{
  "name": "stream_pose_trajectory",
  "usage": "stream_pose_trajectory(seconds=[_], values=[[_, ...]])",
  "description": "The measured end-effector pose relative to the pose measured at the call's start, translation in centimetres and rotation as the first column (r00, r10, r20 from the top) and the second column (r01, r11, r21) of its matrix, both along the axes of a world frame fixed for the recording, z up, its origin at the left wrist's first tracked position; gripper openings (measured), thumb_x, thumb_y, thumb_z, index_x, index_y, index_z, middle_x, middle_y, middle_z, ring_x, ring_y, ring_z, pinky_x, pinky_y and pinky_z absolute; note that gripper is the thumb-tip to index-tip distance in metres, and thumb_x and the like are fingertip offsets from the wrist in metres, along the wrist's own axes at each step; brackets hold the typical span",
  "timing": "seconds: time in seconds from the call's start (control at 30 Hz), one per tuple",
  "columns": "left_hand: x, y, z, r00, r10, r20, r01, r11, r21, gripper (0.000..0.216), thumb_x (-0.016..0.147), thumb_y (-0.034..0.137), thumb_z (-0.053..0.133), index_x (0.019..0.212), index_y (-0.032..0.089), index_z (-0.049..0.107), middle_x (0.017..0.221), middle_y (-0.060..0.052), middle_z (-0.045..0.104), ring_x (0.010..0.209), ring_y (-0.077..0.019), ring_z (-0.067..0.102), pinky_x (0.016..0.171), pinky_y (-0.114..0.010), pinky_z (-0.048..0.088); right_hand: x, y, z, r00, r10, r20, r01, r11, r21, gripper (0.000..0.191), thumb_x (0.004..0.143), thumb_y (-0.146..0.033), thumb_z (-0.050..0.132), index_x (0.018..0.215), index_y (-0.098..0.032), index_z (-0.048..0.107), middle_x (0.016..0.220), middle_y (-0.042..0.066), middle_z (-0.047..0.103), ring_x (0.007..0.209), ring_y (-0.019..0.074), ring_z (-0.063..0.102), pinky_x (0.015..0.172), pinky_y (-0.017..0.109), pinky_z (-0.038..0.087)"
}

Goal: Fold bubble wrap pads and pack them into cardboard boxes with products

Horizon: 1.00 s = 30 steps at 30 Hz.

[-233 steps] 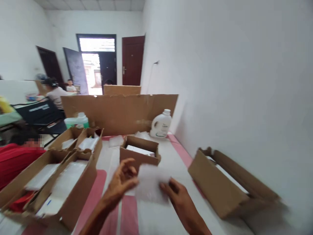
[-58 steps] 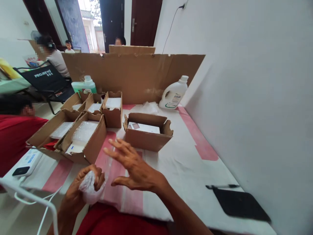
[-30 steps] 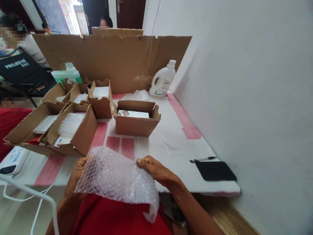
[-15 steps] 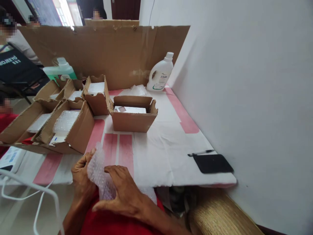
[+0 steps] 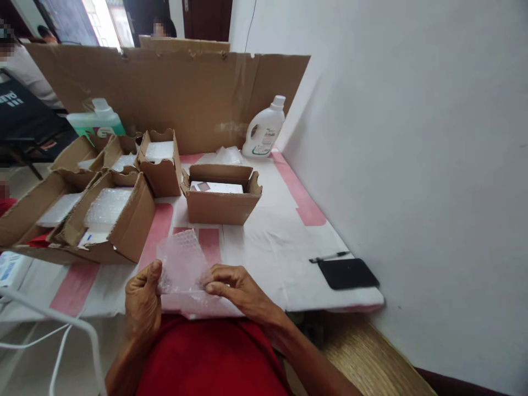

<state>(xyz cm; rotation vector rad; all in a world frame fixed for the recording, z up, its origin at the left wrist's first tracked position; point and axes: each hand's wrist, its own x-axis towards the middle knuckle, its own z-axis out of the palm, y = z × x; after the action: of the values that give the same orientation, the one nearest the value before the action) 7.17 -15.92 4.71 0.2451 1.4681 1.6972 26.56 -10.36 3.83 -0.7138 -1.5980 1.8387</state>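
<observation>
A sheet of clear bubble wrap [image 5: 181, 267] is held upright in front of me at the near edge of the table [image 5: 272, 247]. My left hand [image 5: 142, 300] pinches its left edge with thumb and fingers closed. My right hand [image 5: 235, 286] grips its right side, fingers curled on the wrap. Just beyond, an open cardboard box [image 5: 221, 193] holds a white flat packet. My lap in red cloth fills the bottom of the view.
Several open cardboard boxes [image 5: 111, 220] with bubble-wrapped items crowd the left. A cardboard screen [image 5: 173, 99] stands at the back, with a white bottle [image 5: 264, 129] and a green bottle [image 5: 97, 118]. A black wallet [image 5: 348, 273] and pen [image 5: 329, 256] lie right. People sit behind.
The bubble wrap was spread wide a second ago, then bunched under my right hand; now both hands hold it upright, folded smaller, at the table edge.
</observation>
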Motion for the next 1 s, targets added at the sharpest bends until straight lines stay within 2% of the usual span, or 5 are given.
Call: stream_pose_trajectory(seconds=[0.23,0.47,0.8,0.9,1.0], values=[[0.1,-0.8,-0.6,0.964,-0.228,-0.135,0.219,0.972,-0.079,0.056,0.057,0.067,0.083,0.055,0.018,0.056,0.051,0.004,0.05,0.049,-0.0094,0.044,0.046,-0.021,0.037,3.7,2.5,5.2,0.936,-0.275,0.22,0.197,0.927,0.318,0.032,0.102,-0.041,0.049,0.081,-0.02,0.06,0.071,-0.001,0.063,0.067,0.0132,0.059,0.068,0.027,0.046],[-0.9,-1.2,-2.2,0.799,-0.315,-0.512,0.269,0.949,-0.164,0.061,0.073,0.072,0.067,0.05,0.021,0.041,0.052,0.004,0.034,0.053,-0.0104,0.03,0.047,-0.023,0.029,4.6,6.0,9.1,0.869,-0.175,0.462,-0.125,0.827,0.548,0.028,0.099,-0.03,0.052,0.073,-0.021,0.057,0.059,-0.006,0.05,0.054,0.0093,0.046,0.055,0.022,0.035],[-3.8,-1.5,-6.2,0.329,-0.557,-0.762,0.214,0.83,-0.515,0.052,0.084,0.067,0.053,0.06,0.021,0.058,0.062,0.001,0.052,0.057,-0.0146,0.049,0.056,-0.026,0.04,0.3,13.6,0.3,0.789,0.013,0.614,-0.366,0.813,0.453,0.017,0.093,-0.018,0.063,0.076,-0.017,0.069,0.064,-0.005,0.059,0.061,0.0098,0.056,0.061,0.021,0.04],[-4.1,-1.5,-6.2,0.154,-0.397,-0.905,0.083,0.918,-0.388,0.042,0.088,0.058,0.055,0.098,0.02,0.072,0.094,-0.006,0.067,0.074,-0.0197,0.063,0.072,-0.032,0.051,-0.8,14.5,-1.5,0.757,-0.094,0.646,-0.32,0.81,0.492,0.012,0.093,-0.018,0.064,0.086,-0.015,0.073,0.076,0.0,0.068,0.072,0.0149,0.062,0.069,0.025,0.044],[-3.2,0.0,-6.2,-0.007,-0.213,-0.977,0.193,0.958,-0.211,0.032,0.094,0.042,0.055,0.112,0.021,0.07,0.104,-0.009,0.069,0.093,-0.0222,0.067,0.091,-0.036,0.052,-1.5,13.6,-1.4,0.723,-0.289,0.627,-0.209,0.774,0.597,0.023,0.099,-0.025,0.058,0.115,-0.012,0.069,0.11,0.014,0.069,0.102,0.026,0.062,0.09,0.038,0.045]])
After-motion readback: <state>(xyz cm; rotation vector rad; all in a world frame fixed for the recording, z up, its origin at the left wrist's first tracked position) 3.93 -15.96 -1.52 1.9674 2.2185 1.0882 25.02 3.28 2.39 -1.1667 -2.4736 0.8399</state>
